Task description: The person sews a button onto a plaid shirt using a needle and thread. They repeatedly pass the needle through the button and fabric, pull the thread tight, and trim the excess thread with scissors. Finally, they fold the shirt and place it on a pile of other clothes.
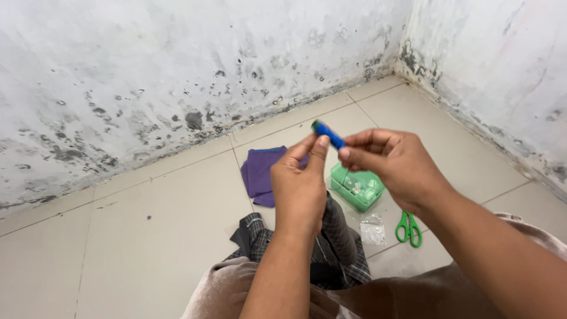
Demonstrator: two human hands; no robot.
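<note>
Two hands meet over the tiled floor [142, 236], pinching one small blue tube [329, 134] between them: the left hand [300, 189] grips its lower end with thumb and forefinger, the right hand [394, 165] clasps the upper part. The tube appears closed and tilts up to the left, so the work looks barely begun. Below lie an open green box [357, 188], green-handled scissors [409, 227], a small clear bag [372, 229], purple cloth [263, 174] and a checked garment [331, 242], all untouched.

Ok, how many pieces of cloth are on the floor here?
2. A purple cloth lies flat on the tiles beyond the left hand, and a dark checked cloth sits bunched beneath the hands, by the person's lap. More may be hidden underneath.
</note>
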